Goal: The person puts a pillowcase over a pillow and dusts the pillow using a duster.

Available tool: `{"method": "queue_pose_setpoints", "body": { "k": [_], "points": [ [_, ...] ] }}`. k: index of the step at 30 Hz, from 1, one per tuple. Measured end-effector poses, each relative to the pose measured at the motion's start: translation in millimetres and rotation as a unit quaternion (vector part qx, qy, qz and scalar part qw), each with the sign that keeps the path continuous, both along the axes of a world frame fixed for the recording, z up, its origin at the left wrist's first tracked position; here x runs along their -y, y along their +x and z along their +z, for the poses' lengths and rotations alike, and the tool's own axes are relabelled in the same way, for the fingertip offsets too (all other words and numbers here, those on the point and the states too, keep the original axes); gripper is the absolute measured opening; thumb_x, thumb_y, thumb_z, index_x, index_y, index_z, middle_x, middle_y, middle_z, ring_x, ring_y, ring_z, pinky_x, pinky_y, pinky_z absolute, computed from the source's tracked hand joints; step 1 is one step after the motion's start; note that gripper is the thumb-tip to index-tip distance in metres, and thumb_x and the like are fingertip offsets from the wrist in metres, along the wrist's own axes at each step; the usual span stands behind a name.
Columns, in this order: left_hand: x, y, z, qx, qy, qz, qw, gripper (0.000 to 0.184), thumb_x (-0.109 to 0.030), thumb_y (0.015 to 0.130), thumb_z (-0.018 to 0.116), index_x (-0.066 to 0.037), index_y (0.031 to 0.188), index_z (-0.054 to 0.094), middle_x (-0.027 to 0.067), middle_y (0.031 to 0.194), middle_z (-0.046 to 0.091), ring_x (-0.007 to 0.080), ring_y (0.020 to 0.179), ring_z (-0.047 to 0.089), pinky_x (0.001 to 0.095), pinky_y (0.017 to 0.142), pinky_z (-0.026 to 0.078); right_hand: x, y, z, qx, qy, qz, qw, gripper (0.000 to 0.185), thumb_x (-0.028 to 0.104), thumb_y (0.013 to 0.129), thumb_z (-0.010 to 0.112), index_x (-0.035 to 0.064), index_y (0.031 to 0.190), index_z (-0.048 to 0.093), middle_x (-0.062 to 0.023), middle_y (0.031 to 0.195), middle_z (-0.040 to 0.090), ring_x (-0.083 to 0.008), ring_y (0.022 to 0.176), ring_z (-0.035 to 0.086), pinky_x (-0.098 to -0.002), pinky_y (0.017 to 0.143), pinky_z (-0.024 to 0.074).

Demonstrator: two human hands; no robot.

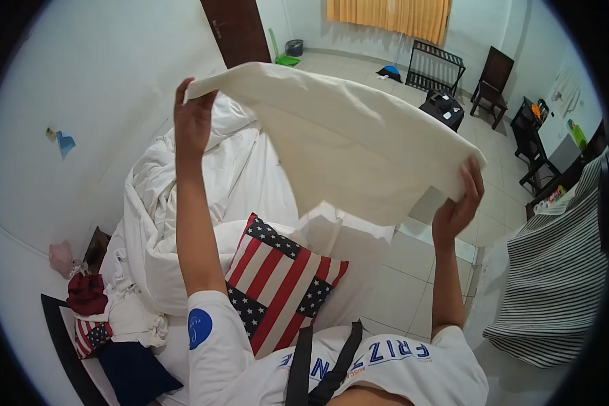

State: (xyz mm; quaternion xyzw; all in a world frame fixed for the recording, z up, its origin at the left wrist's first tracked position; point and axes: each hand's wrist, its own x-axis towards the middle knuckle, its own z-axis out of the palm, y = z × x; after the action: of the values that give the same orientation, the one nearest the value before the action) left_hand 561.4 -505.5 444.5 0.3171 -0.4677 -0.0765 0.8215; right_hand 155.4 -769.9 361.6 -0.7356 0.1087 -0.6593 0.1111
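Note:
A cream cloth point(345, 135), roughly rectangular, is spread in the air between my two hands. My left hand point(195, 122) grips its left upper corner, fingers closed on the edge. At the opposite end, my right hand point(460, 203) pinches the right corner. The cloth's lower edge hangs loose above the bed. Below it, a cushion point(284, 277) with red stripes and white stars on dark blue lies close to my body. Rumpled white bedding point(176, 203) covers the bed beneath my left arm.
At lower left are a navy cushion point(135, 375), a maroon cloth point(86, 294) and a crumpled white garment point(137, 318). A striped cloth point(548, 271) hangs at right. Across the tiled floor stand a black bag point(442, 108), a rack point(434, 68) and a chair point(492, 81).

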Motion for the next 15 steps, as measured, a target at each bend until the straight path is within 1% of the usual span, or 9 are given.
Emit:
{"method": "queue_pose_setpoints", "body": {
  "k": [1,3,4,5,6,7,9,13,15],
  "points": [
    [-5,-2,2,0.014,-0.009,0.0,1.0,0.03,-0.012,0.093,0.058,-0.004,0.121,0.05,0.0105,0.113,0.06,0.0239,0.109,0.059,0.0398,0.103,0.044,-8,1,-8,0.029,0.018,0.011,0.999,0.049,-0.019,0.079,0.042,0.0025,0.121,0.053,-0.0177,0.132,0.052,-0.0293,0.127,0.047,-0.0411,0.106,0.0397],
    [-17,16,-24,-0.02,0.056,0.048,0.997,0.031,-0.014,0.092,0.061,-0.004,0.119,0.052,0.0083,0.111,0.06,0.0194,0.104,0.059,0.0364,0.099,0.045,-23,6,-43,-0.052,0.09,0.017,0.994,0.048,-0.018,0.078,0.044,0.0043,0.119,0.055,-0.0156,0.126,0.057,-0.0303,0.123,0.051,-0.0419,0.104,0.04],
    [-20,29,-54,-0.056,0.076,0.057,0.994,0.029,-0.014,0.092,0.062,-0.004,0.118,0.053,0.0074,0.109,0.06,0.0176,0.102,0.059,0.0344,0.098,0.045,-30,10,-66,-0.093,0.124,0.022,0.988,0.048,-0.018,0.078,0.045,0.0052,0.118,0.056,-0.0146,0.124,0.059,-0.0307,0.121,0.053,-0.0423,0.104,0.0402],
    [-26,40,-86,-0.094,0.098,0.066,0.989,0.027,-0.013,0.092,0.062,-0.004,0.116,0.055,0.0064,0.108,0.06,0.0159,0.101,0.059,0.0324,0.096,0.045,-35,15,-93,-0.125,0.157,0.034,0.979,0.043,-0.015,0.077,0.054,0.0046,0.116,0.058,-0.0137,0.117,0.063,-0.0294,0.114,0.058,-0.0394,0.1,0.0428],
    [-34,51,-118,-0.054,0.184,0.116,0.975,0.022,-0.012,0.092,0.061,-0.005,0.112,0.057,0.0041,0.104,0.061,0.0132,0.097,0.058,0.0295,0.093,0.045,-41,21,-124,-0.132,0.227,0.054,0.963,0.036,-0.011,0.077,0.059,0.0032,0.111,0.06,-0.0142,0.113,0.064,-0.0291,0.109,0.061,-0.0368,0.095,0.0453],
    [-41,57,-149,-0.013,0.269,0.163,0.949,0.017,-0.011,0.092,0.06,-0.005,0.108,0.059,0.0019,0.1,0.061,0.0105,0.094,0.058,0.0266,0.091,0.045,-46,22,-152,-0.174,0.276,0.059,0.943,0.031,-0.009,0.077,0.059,0.0009,0.106,0.06,-0.015,0.109,0.065,-0.0294,0.107,0.062,-0.0351,0.093,0.0464],
    [-46,48,-203,-0.061,0.373,0.216,0.9,0.01,-0.01,0.092,0.059,-0.005,0.099,0.062,-0.0015,0.09,0.061,0.0067,0.085,0.055,0.022,0.082,0.045,-58,26,-199,-0.261,0.352,0.06,0.897,0.026,-0.006,0.077,0.06,-0.0024,0.103,0.061,-0.0158,0.101,0.066,-0.0284,0.095,0.063,-0.0346,0.087,0.0483],
    [-64,58,-311,-0.154,0.509,0.243,0.811,0.014,-0.018,0.091,0.062,-0.004,0.09,0.063,-0.001,0.084,0.06,0.0056,0.077,0.052,0.0213,0.072,0.043,-80,40,-288,-0.254,0.459,0.045,0.85,0.016,-0.003,0.081,0.06,-0.0011,0.097,0.06,-0.0125,0.088,0.06,-0.0236,0.074,0.061,-0.03,0.065,0.0523],
    [-70,57,-344,-0.149,0.533,0.257,0.792,0.011,-0.013,0.089,0.061,-0.003,0.091,0.064,0.0011,0.081,0.061,0.0086,0.076,0.054,0.0232,0.071,0.044,-80,43,-339,-0.23,0.624,0.074,0.743,0.019,-0.002,0.085,0.057,0.003,0.103,0.058,-0.0099,0.087,0.058,-0.0206,0.068,0.059,-0.0302,0.057,0.0501]
  ]
}}
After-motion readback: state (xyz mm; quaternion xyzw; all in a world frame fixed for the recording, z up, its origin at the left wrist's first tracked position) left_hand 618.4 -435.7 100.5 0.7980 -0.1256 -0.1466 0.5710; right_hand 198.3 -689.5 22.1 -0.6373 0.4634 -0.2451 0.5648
